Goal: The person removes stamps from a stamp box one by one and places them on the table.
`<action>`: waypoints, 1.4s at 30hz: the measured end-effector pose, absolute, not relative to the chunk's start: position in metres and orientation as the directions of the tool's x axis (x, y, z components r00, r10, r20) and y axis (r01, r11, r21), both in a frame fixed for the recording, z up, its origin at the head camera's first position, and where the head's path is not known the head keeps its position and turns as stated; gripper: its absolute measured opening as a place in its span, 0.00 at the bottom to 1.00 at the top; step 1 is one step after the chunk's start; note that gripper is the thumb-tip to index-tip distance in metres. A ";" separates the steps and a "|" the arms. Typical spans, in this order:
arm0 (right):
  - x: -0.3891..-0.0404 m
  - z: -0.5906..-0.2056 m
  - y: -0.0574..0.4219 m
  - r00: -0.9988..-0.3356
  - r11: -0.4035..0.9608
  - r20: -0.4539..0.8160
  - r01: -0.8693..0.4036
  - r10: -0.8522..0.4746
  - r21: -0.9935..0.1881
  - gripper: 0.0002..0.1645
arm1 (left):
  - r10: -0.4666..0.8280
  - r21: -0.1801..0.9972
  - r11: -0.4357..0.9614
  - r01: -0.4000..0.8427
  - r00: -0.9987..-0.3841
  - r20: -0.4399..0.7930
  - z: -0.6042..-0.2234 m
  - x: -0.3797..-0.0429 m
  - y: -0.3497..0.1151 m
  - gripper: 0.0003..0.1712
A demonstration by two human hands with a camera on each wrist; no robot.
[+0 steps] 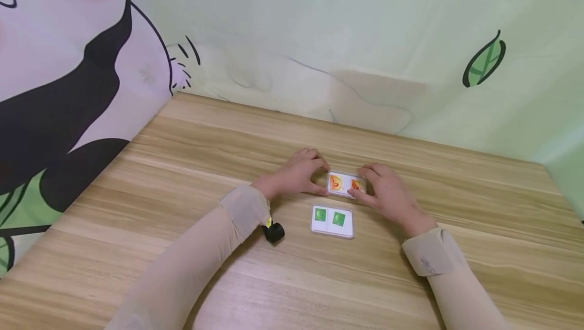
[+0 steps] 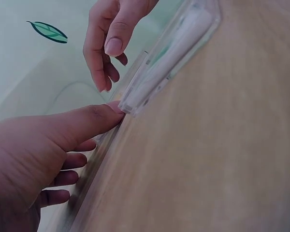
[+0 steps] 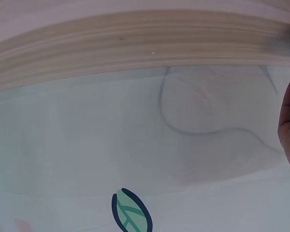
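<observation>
Beyond both sets of fingers, the tabletop [image 1: 205,132] runs back to a pale green wall [image 1: 283,31] printed with a green leaf [image 1: 484,61], up and to the right of the right fingers. Well off to the left of the left fingers, a large cartoon animal [image 1: 82,31] covers the side wall. A small black thing [image 1: 274,232] sits at the left sleeve's cuff [image 1: 246,206], behind the left fingers on the person's side.

Between the fingers of the left hand [image 1: 297,174] and those of the right hand [image 1: 392,192] lies a flat clear case [image 1: 341,191], holding two orange-and-yellow pictures side by side on white; the right thumb hides part of one picture. The left fingers are parted and loosely bent about the case's left end. The right fingers are also parted and bent over its right end, though their contact with it is hard to judge.

Just on the person's side of both thumbs, a second case [image 1: 324,229] rests flat, apart from the first. It holds two green squares [image 1: 338,219] on white, the right one tilted.
</observation>
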State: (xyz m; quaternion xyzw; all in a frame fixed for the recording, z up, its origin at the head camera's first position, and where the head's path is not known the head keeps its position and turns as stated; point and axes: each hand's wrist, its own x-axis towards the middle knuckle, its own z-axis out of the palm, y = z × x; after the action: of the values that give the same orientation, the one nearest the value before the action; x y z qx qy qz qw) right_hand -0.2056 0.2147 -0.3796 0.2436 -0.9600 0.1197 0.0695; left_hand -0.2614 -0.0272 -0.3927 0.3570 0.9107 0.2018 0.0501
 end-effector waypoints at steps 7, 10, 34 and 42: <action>-0.205 -0.378 0.214 -0.874 0.852 0.171 -0.483 -0.455 -0.204 0.39 | 0.668 0.396 0.665 0.633 -0.741 0.063 -0.392 -0.262 -0.025 0.36; -0.206 -0.379 0.214 -0.870 0.850 0.160 -0.491 -0.467 -0.191 0.39 | 0.667 0.397 0.668 0.629 -0.743 0.055 -0.393 -0.262 -0.025 0.36; -0.207 -0.382 0.214 -0.863 0.847 0.162 -0.503 -0.479 -0.173 0.38 | 0.668 0.412 0.661 0.627 -0.742 0.058 -0.390 -0.260 -0.026 0.35; -0.206 -0.382 0.214 -0.866 0.847 0.166 -0.497 -0.472 -0.186 0.38 | 0.670 0.410 0.661 0.629 -0.740 0.055 -0.391 -0.259 -0.026 0.36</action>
State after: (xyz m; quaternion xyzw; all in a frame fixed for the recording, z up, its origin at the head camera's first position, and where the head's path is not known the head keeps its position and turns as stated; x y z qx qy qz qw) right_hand -0.2057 0.2136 -0.3819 0.2526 -0.9594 0.1121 0.0570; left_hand -0.2594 -0.0256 -0.3910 0.3570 0.9099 0.2053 0.0505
